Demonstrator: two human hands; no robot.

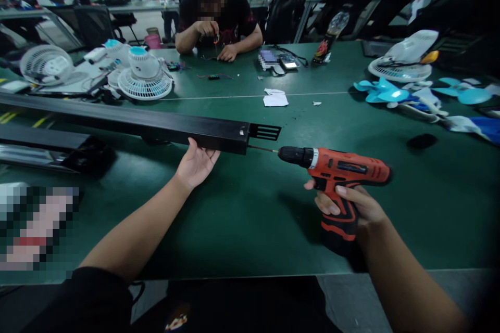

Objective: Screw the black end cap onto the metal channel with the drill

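My right hand (365,205) is wrapped round the handle of an orange and black cordless drill (347,166). Its long thin bit (263,149) points left and meets the end face of a long black bar-shaped housing (187,130); whether the tip sits in a screw is too small to tell. My left hand (199,165) grips that housing from below near its right end, the thumb on the front side and the other fingers partly hidden underneath. A slotted black plate (265,131) sticks out of the same end, just behind the bit.
Another long black housing (47,148) lies at the left. White fan parts (144,75) stand behind it, and blue fan blades (380,91) lie at the right. Paper scraps (275,98) and a dark bottle (328,41) are on the green table (234,229). Across it, a person (219,15) works with a tool.
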